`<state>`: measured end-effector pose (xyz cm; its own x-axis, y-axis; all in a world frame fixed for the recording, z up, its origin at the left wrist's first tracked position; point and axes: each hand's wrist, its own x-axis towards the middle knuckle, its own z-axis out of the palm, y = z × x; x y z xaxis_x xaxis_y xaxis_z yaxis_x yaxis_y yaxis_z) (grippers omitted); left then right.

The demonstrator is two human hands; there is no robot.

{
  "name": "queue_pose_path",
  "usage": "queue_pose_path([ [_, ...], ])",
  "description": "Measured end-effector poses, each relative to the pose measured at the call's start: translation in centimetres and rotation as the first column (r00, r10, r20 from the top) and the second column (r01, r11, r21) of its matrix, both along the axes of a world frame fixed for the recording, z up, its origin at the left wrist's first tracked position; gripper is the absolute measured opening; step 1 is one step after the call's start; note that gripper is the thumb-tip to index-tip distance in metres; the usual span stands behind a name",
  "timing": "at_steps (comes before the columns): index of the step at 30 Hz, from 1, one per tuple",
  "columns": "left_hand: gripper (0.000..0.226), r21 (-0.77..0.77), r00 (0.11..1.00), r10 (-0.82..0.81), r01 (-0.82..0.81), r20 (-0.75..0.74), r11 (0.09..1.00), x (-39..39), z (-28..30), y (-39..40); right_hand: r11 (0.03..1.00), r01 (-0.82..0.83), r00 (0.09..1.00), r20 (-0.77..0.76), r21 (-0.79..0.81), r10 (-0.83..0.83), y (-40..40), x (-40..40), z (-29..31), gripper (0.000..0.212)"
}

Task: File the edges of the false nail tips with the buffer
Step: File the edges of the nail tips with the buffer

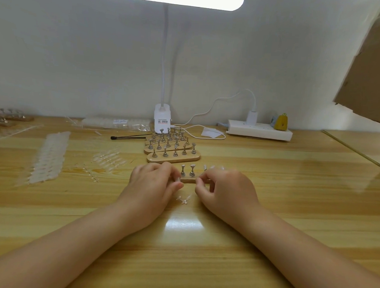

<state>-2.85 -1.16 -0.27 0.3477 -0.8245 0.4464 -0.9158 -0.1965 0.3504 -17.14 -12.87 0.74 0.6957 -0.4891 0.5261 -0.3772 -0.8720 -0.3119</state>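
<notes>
Our left hand (156,179) pinches a small clear plastic nail tip (178,179), our right hand (223,185) seems curled on another, and filing looks not yet begun, since we see no buffer.

My left hand (156,181) and right hand (223,187) on the table (291,191) either side of the nearest nail stand (188,175), more stands (172,146) behind it, lamp base (162,121) further behind, power strip (259,130) back right, nail tip sheets (49,157) left, loose tip (184,199) just before it.
</notes>
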Motion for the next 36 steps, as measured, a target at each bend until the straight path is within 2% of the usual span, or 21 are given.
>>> queue_pose_path([
  [8,0.008,-0.055,0.997,-0.069,0.071,0.037,0.996,-0.4,0.2,0.3,0.997,0.075,0.993,-0.096,-0.001,-0.075,-0.8,0.3,0.0,0.034],
  [16,0.007,-0.100,0.991,-0.070,0.081,0.114,0.992,-0.7,0.1,0.5,0.996,0.073,0.991,-0.120,0.057,-0.066,-1.2,0.4,0.1,0.028],
  [23,0.013,-0.096,0.991,-0.062,0.073,0.117,0.993,-1.0,0.4,0.6,0.998,0.010,1.000,-0.031,0.065,-0.008,-0.8,0.3,0.2,0.019],
  [27,0.028,-0.164,0.962,-0.081,0.126,0.259,0.978,-1.7,1.2,1.0,0.971,-0.130,0.987,0.118,0.199,0.108,-0.7,0.1,0.3,0.002],
  [28,0.028,-0.176,0.957,-0.106,0.157,0.271,0.972,-1.8,1.3,1.0,0.959,-0.168,0.980,0.143,0.230,0.137,-0.7,0.0,0.3,0.004],
  [31,0.027,-0.142,0.953,-0.170,0.210,0.250,0.967,-2.0,1.4,1.1,0.937,-0.225,0.967,0.179,0.269,0.181,-0.5,0.0,0.2,0.006],
  [34,0.036,-0.065,0.976,-0.141,0.153,0.169,0.986,-1.8,1.3,1.0,0.926,-0.247,0.962,0.187,0.286,0.199,-0.3,0.1,0.1,0.003],
  [36,0.038,-0.067,0.984,-0.108,0.119,0.142,0.991,-1.6,1.0,0.9,0.921,-0.258,0.959,0.197,0.293,0.206,-0.1,0.1,0.2,0.004],
])
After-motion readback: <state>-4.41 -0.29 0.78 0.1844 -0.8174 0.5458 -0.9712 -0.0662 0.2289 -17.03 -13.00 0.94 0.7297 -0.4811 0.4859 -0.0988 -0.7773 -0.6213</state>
